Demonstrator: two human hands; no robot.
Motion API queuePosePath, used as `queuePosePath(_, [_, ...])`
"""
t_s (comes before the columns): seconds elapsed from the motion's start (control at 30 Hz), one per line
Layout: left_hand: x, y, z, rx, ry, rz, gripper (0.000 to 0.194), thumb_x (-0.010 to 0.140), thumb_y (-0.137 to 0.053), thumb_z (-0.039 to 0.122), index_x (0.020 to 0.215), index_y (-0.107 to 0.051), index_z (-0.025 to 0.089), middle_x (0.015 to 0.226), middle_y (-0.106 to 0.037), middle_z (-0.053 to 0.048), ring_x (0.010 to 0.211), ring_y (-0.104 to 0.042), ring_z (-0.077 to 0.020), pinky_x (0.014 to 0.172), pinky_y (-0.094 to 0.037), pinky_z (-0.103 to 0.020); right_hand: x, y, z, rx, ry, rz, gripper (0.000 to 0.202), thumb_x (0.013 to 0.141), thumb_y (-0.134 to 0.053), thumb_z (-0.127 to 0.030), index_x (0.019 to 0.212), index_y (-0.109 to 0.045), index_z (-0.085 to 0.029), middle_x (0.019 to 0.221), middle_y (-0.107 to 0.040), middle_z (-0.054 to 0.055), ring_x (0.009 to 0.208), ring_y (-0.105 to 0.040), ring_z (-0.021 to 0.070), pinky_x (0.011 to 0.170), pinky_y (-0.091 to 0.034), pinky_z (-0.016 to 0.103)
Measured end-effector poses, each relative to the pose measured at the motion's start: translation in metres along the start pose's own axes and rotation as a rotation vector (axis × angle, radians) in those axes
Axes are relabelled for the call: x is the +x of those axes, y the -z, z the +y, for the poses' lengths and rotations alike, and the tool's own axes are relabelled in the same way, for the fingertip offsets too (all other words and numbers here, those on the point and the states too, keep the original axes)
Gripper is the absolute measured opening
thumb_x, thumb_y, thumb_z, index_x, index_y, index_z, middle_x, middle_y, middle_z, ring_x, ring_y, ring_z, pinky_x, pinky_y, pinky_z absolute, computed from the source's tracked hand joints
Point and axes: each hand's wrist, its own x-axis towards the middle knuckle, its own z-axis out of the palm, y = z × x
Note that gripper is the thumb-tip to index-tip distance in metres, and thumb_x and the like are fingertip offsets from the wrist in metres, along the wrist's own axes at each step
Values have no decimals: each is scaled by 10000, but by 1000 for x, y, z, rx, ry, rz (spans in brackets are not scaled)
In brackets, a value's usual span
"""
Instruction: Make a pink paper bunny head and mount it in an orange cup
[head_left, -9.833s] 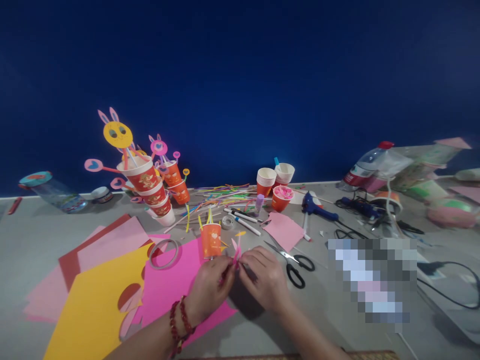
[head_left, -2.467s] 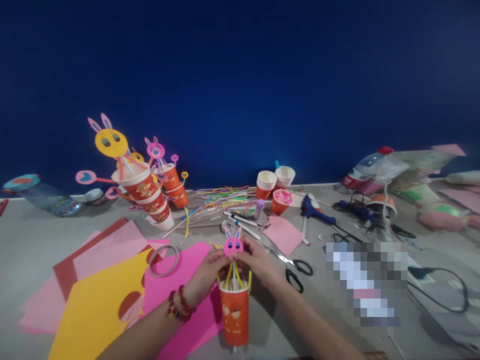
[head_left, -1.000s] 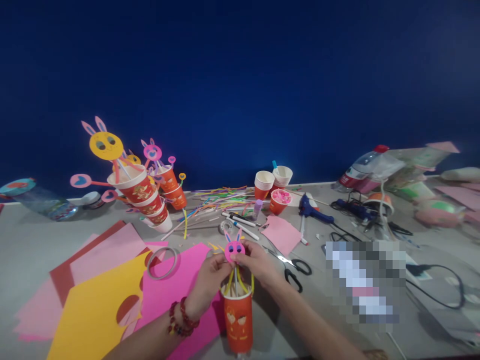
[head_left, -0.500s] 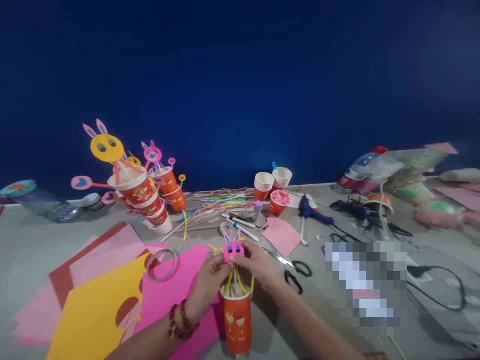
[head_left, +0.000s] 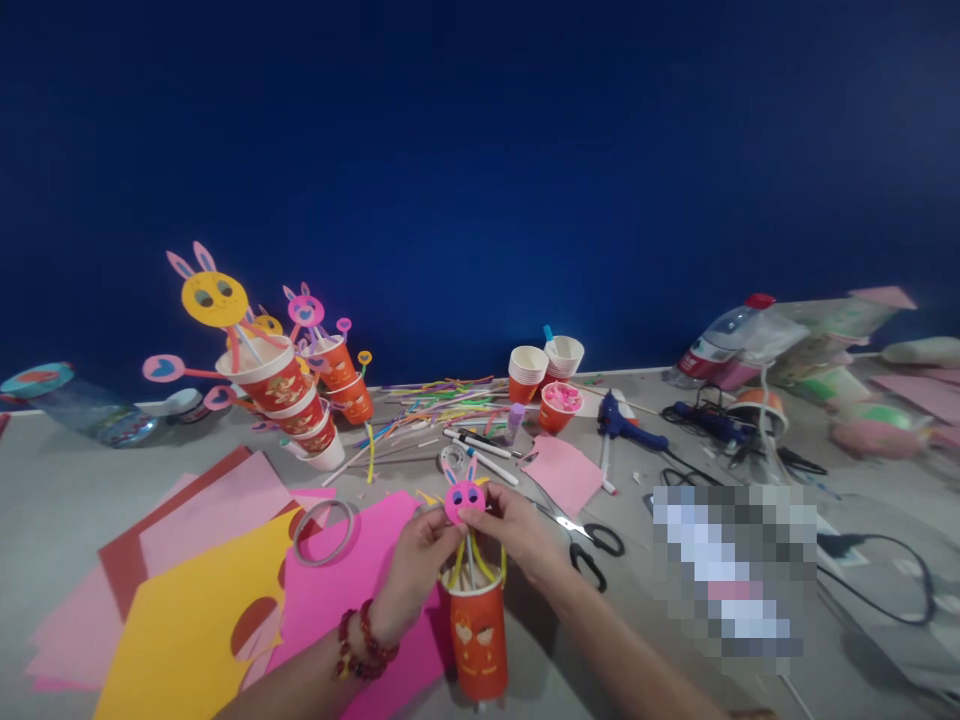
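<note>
A pink paper bunny head (head_left: 465, 497) with two eyes and upright ears is pinched between my two hands. My left hand (head_left: 422, 557) grips its left edge, the wrist wearing red beaded bracelets. From the right, my right hand (head_left: 523, 530) closes on the other edge, its thumb over the lower front. Below the head, a white stick and yellow pipe cleaners (head_left: 492, 568) stand in a red paper cup (head_left: 478, 640). The cup is slightly tilted, with a bit of stick showing under its base.
Coloured paper sheets (head_left: 191, 610) and a grey ring (head_left: 324, 532) lie left. Scissors (head_left: 592, 540) and a glue gun (head_left: 626, 425) are right. Finished bunny cups (head_left: 277, 385), pipe cleaners (head_left: 442, 405), stacked cups (head_left: 527, 372) and a bottle (head_left: 720, 340) stand behind.
The bunny head has shifted slightly left in my fingers. The red cup's lower end has swung a little to the right and up. Both hands keep their hold.
</note>
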Motion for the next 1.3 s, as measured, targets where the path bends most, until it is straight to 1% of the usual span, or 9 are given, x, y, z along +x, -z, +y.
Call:
queuePosePath(0.1, [0,0,-1,-65,20,-29,406,707,-748,537,818,-722,148,683,-689,-35,643,-617,-177,629,-491,-263,-1,-2,-2,21,-15,-9,380,701,-810,-441,937,-699,-165,861,-714,37,774,-632,203,712,-474,306])
queuePosePath(0.2, [0,-1,-4,-103,45,-37,396,690,-764,530,788,-715,150,656,-685,-31,620,-616,-177,631,-500,-273,-3,-3,-3,48,-42,-6,370,677,-829,-403,932,-704,-166,861,-721,37,784,-637,210,732,-479,316])
queuePosePath(0.5, [-3,-4,3,-220,103,-80,347,688,-786,468,817,-722,153,727,-716,-39,662,-645,-184,706,-513,-301,-5,-5,-7,113,-100,21,316,646,-831,-356,870,-702,-175,732,-671,-9,641,-574,151,613,-443,262])
queuePosePath(0.67, [-2,-2,2,-153,74,-45,370,689,-780,498,770,-713,143,695,-692,-34,650,-624,-174,689,-506,-287,-6,-5,-12,132,-79,5,313,677,-812,-415,842,-696,-176,709,-650,-9,635,-554,147,592,-437,253])
queuePosePath(0.83, [-2,-3,1,-138,64,-69,396,682,-779,518,759,-705,137,663,-676,-31,614,-602,-164,669,-504,-285,-8,-6,-14,146,-45,44,288,649,-831,-387,778,-695,-168,665,-622,-17,611,-528,140,579,-433,250])
queuePosePath(0.97, [-6,-2,9,-86,-47,-59,353,753,-738,479,844,-726,138,755,-715,-54,696,-633,-185,720,-517,-293,-11,-8,-17,176,-13,12,355,668,-842,-425,878,-710,-171,781,-686,18,707,-599,173,670,-478,279])
queuePosePath(1.1, [-13,5,26,155,-214,-33,277,834,-667,422,867,-748,159,785,-731,-64,770,-661,-216,756,-532,-308,-19,-8,-28,145,111,-43,335,707,-832,-428,889,-687,-187,851,-693,36,789,-636,202,740,-500,308])
queuePosePath(1.2, [-17,10,42,348,-485,-48,220,902,-603,350,894,-755,191,826,-742,-72,829,-671,-220,788,-531,-315,-29,-6,-46,28,334,-53,227,775,-788,-394,828,-685,-199,934,-686,62,899,-645,231,808,-506,328])
queuePosePath(1.3, [-16,17,58,523,-822,-161,201,943,-579,299,1062,-727,232,948,-758,-73,917,-669,-215,994,-455,-409,-40,-2,-65,-135,600,-84,92,847,-728,-305,898,-712,-231,1023,-677,79,985,-642,236,873,-501,344])
